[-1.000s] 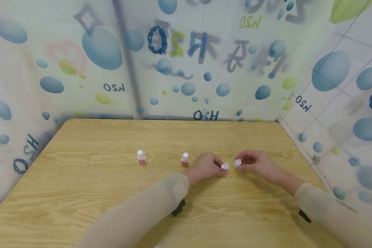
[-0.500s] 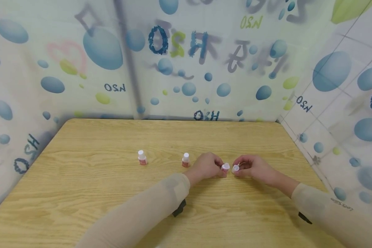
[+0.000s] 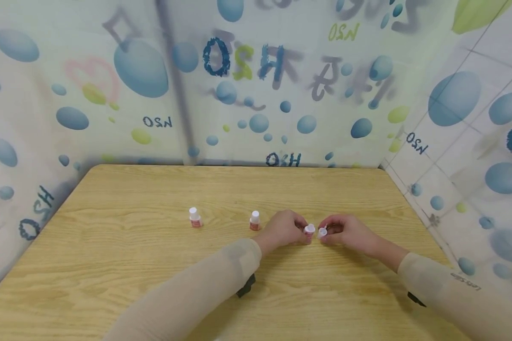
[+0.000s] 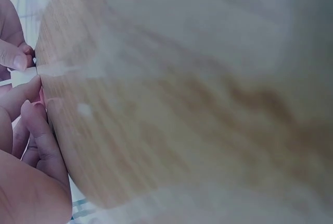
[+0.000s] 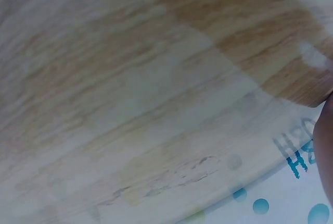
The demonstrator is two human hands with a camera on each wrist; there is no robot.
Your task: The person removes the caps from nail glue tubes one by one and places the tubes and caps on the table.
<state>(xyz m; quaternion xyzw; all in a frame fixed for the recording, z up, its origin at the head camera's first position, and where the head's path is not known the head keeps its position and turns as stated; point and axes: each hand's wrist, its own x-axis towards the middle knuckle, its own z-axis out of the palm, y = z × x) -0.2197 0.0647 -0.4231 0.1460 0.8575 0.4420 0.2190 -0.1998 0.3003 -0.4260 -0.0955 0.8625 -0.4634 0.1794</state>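
My left hand [image 3: 283, 228] grips a small white bottle [image 3: 309, 233] with a red label, standing close over the wooden table. In my right hand [image 3: 350, 233], thumb and fingers pinch a small white cap [image 3: 322, 232], its hollow side showing. A narrow gap separates cap and bottle. In the left wrist view, the fingers of my left hand [image 4: 36, 146] bunch at the left edge near a white piece [image 4: 23, 75], and the other hand comes in above. Only a sliver of my right hand [image 5: 325, 151] shows in the right wrist view.
Two more white bottles with red labels stand upright, one [image 3: 254, 221] just left of my left hand and another [image 3: 195, 218] farther left. The wooden table [image 3: 153, 265] ends at a wall [image 3: 239, 109] covered with a bubble pattern.
My right hand has moved left and slightly toward me with the cap, closing in on the bottle. My left hand stays in place, gripping the bottle.
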